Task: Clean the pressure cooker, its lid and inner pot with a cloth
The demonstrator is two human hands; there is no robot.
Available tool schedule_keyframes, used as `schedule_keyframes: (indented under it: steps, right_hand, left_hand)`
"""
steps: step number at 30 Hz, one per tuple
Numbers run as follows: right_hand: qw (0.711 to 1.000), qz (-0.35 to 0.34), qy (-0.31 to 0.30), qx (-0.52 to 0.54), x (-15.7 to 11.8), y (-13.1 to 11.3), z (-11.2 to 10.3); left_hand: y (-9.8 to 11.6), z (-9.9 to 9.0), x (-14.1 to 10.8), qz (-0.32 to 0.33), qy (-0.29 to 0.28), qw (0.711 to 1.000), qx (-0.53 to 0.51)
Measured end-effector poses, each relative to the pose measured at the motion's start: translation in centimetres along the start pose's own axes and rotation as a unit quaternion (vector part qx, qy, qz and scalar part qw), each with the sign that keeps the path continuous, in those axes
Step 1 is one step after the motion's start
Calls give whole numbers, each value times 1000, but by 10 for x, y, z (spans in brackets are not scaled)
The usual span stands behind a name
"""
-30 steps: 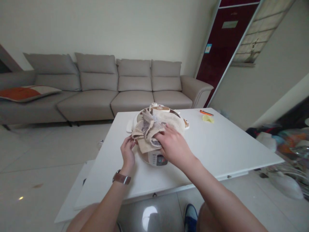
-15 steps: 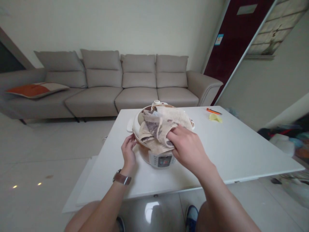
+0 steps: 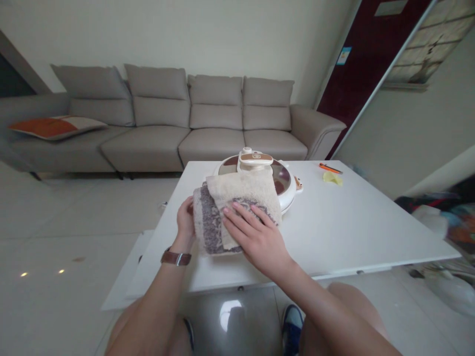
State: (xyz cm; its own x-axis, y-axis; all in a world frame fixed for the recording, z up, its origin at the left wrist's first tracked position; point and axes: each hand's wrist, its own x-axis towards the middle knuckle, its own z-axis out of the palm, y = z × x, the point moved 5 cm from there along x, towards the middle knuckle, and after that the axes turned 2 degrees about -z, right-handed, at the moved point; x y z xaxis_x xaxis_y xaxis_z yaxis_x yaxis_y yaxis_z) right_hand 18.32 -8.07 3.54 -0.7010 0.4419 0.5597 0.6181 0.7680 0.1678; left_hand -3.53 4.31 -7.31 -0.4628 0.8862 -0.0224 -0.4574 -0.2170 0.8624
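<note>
A cream towel (image 3: pixel 247 187) with a grey pattern is draped over the front of a white and brown electric pressure cooker (image 3: pixel 287 195). My right hand (image 3: pixel 260 240) lies on the towel with its fingers stretched and spread, pressing it against the front of the cooker. At the towel's left edge, my left hand (image 3: pixel 186 222) is closed with its fingers curled behind the cloth. The cooker's lid handle (image 3: pixel 256 158) shows above the towel. Its control panel is hidden under the cloth.
The cooker stands on a white table (image 3: pixel 352 232). Toward the table's back right lie an orange box cutter (image 3: pixel 330 168) and a crumpled yellow cloth or paper (image 3: pixel 332 178). Behind is a grey sofa (image 3: pixel 208 143) with an orange cushion (image 3: pixel 55 127).
The bunched towel has come down from the lid to the cooker's front and spread out flatter. My right hand has opened out over it, and my left hand has moved from the cooker's side to the towel's edge.
</note>
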Motion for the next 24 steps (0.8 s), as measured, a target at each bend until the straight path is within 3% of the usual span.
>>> schedule_keyframes:
  steps: [3, 8, 18, 21, 24]
  right_hand:
    - [1000, -6, 3, 5, -9, -8, 13]
    - [999, -33, -3, 17, -22, -26, 41]
    - [990, -38, -127, 48, -67, -51, 119]
    - [994, -25, -98, 49, -66, -51, 119]
    - [997, -9, -58, 56, -55, -49, 106]
  left_hand:
    - [4, -6, 2, -43, 20, 997, -54]
    - [12, -11, -1, -44, 25, 998, -41]
    - [13, -9, -5, -64, 16, 998, -7]
    - [13, -7, -6, -68, 12, 998, -9]
    - [14, -5, -7, -62, 6, 998, -10]
